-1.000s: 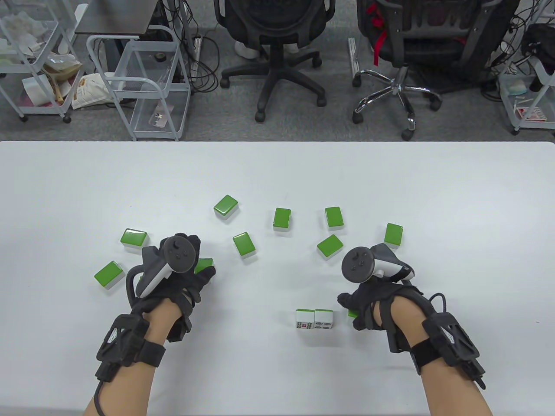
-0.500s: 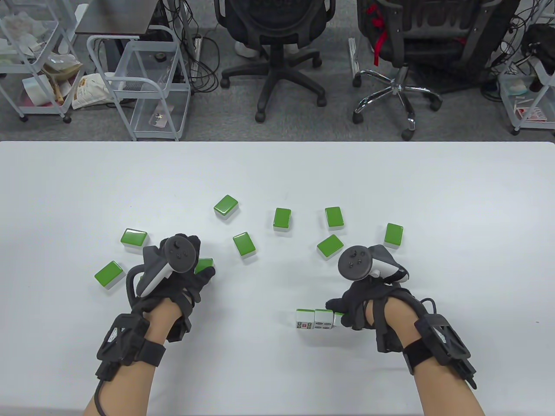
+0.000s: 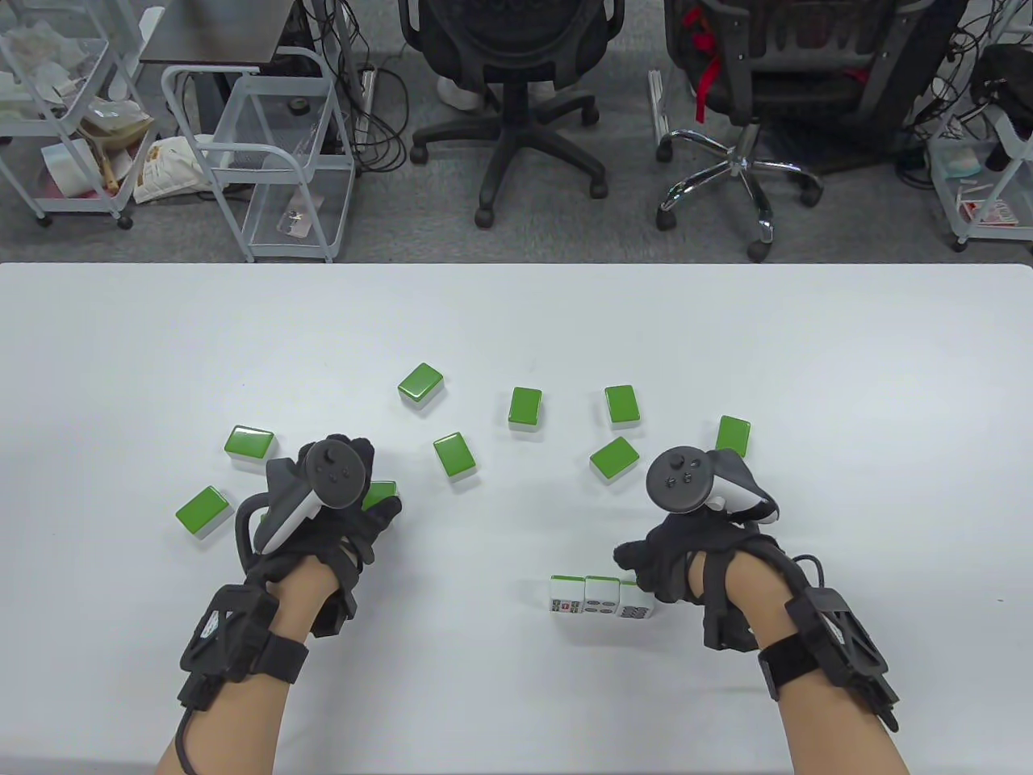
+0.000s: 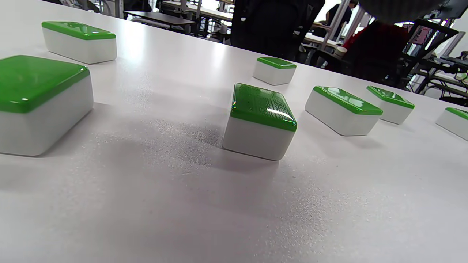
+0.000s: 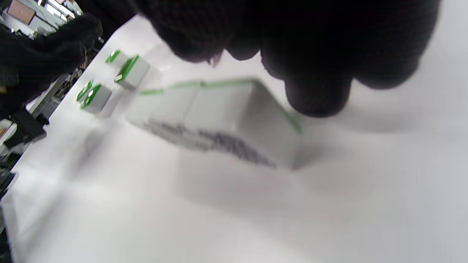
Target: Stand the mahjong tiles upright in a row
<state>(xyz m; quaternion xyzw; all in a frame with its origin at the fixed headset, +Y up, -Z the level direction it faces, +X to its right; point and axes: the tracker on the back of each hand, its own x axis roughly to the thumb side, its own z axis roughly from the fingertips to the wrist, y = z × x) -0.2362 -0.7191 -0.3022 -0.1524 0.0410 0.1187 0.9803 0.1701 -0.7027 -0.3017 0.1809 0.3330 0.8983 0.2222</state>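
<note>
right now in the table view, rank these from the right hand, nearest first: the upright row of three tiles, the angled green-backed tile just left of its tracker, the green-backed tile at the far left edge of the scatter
1. Upright row of three tiles, touching the right hand, on its left.
2. Angled green-backed tile, beyond the hand, left of its tracker.
3. Far-left green-backed tile, across the table, past the left hand.

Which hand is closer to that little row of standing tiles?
The right hand: it sits just above the right end of the row of standing tiles. The left hand rests far off to the row's left.
</note>
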